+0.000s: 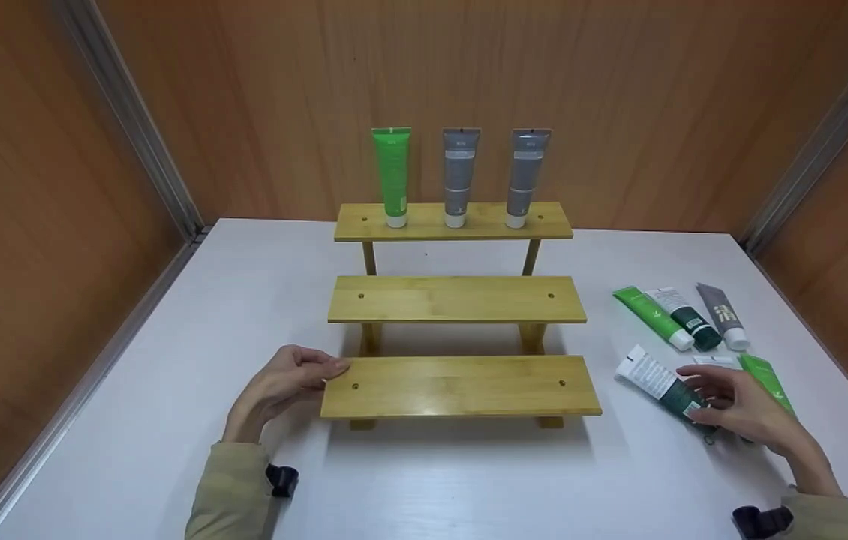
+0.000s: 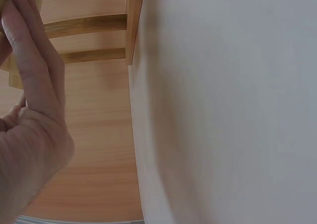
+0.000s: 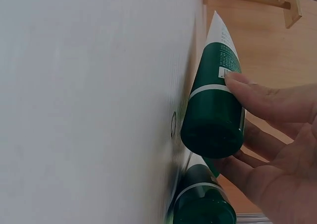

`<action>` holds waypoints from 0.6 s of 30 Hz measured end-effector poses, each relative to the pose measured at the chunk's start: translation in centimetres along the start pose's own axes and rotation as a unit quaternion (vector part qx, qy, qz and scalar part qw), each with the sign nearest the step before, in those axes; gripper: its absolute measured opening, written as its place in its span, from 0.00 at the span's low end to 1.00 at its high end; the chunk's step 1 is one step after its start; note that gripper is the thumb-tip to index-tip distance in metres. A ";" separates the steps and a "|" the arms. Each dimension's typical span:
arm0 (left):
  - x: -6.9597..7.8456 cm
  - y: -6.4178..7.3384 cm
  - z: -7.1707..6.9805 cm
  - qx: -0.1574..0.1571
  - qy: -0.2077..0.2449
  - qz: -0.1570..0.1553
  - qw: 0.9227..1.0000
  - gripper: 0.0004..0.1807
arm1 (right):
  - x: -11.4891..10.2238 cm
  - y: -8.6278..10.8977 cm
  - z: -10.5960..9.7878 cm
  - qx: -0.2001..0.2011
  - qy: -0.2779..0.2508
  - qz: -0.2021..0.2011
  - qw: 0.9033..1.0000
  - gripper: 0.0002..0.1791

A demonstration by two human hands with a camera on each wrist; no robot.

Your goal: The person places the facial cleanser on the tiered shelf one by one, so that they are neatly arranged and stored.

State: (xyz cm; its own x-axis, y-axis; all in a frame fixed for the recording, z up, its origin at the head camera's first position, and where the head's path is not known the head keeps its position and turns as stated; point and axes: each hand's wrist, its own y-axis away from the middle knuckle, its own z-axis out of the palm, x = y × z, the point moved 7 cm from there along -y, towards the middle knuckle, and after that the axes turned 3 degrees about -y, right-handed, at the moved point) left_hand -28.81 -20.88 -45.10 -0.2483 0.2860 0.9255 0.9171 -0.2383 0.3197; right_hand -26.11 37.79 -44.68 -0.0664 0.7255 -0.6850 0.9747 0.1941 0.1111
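A three-step wooden display stand (image 1: 461,386) stands mid-table. My left hand (image 1: 285,386) grips the left end of its lowest step, thumb on top and fingers at the edge; the left wrist view shows that hand (image 2: 37,85) from below. At the right, my right hand (image 1: 750,409) pinches a dark green and white squeeze tube (image 1: 653,375) near its capped end. In the right wrist view the thumb presses on this tube (image 3: 213,105), its cap toward the camera. Another dark green tube (image 3: 203,204) lies beside it, mostly hidden by the hand in the head view.
On the top step a green tube (image 1: 393,172) and two grey tubes (image 1: 459,176) stand on their caps. Beyond my right hand lie a bright green tube (image 1: 653,316), a white and dark green tube (image 1: 687,319), a grey tube (image 1: 723,315) and another green tube (image 1: 767,381). Wood panels (image 1: 424,97) enclose the table.
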 end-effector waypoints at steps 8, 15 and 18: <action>0.0 0.0 0.0 0.000 0.001 0.000 1.000 0.18 | -0.6 -0.2 0.0 0.028 0.009 -0.018 0.999 0.36; 0.1 0.0 0.1 0.000 -0.002 0.002 1.000 0.18 | -1.5 -0.5 -0.1 0.044 -0.010 -0.040 0.998 0.36; 0.0 0.1 0.1 0.001 -0.002 0.000 1.000 0.18 | -1.9 -0.5 -0.2 0.048 -0.023 -0.048 0.997 0.36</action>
State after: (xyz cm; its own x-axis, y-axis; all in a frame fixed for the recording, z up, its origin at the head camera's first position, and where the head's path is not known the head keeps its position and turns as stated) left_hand -28.75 -20.80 -45.06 -0.2475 0.2897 0.9245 0.9179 -0.2354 0.3195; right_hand -26.52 36.39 -43.28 -0.1520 0.6755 -0.7215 0.9806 0.1945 -0.0245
